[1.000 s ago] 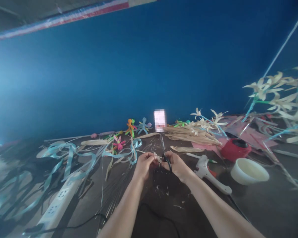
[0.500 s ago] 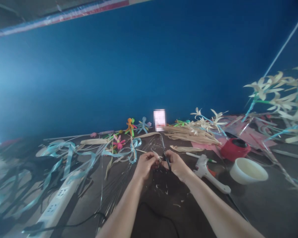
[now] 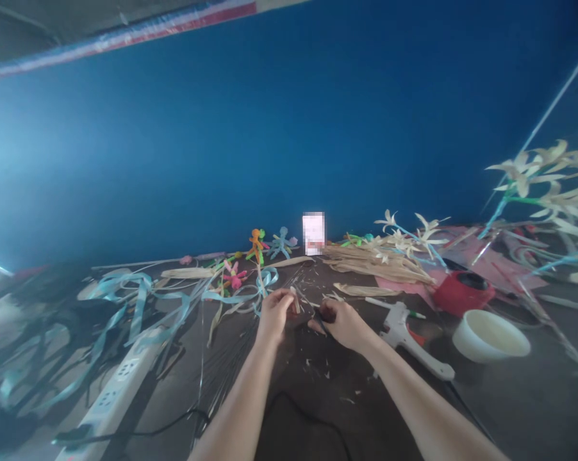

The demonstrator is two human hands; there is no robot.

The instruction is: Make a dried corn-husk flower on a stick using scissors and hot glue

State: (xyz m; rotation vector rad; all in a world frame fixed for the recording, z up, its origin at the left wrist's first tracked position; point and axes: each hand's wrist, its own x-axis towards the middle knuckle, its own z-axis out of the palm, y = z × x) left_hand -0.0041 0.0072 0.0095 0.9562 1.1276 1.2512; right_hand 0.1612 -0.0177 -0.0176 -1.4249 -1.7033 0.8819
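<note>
My left hand (image 3: 275, 312) is closed, with a small pale strip (image 3: 293, 298) pinched between thumb and fingers. Across from it, my right hand (image 3: 343, 323) is wrapped around what look like dark-handled scissors (image 3: 320, 321), the thin blade angled up and left toward the left hand. Small pale pieces stick up by the right fingertips; whether they are held I cannot tell. Tiny pale scraps (image 3: 325, 371) are scattered on the dark table below the hands. Thin wires (image 3: 234, 365) lie beside my left forearm.
On the right are a white glue gun (image 3: 399, 333), a white bowl (image 3: 491, 346), a red object (image 3: 462, 293) and pale flowers (image 3: 404, 240). Dried husks (image 3: 380, 264) lie behind. Left are blue ribbon (image 3: 138, 294), a power strip (image 3: 120, 378) and small colourful figures (image 3: 256, 244).
My hands have moved apart, and the left one has turned more upright with the pale strip. The scissors have tilted to the left. The whole view has shifted slightly.
</note>
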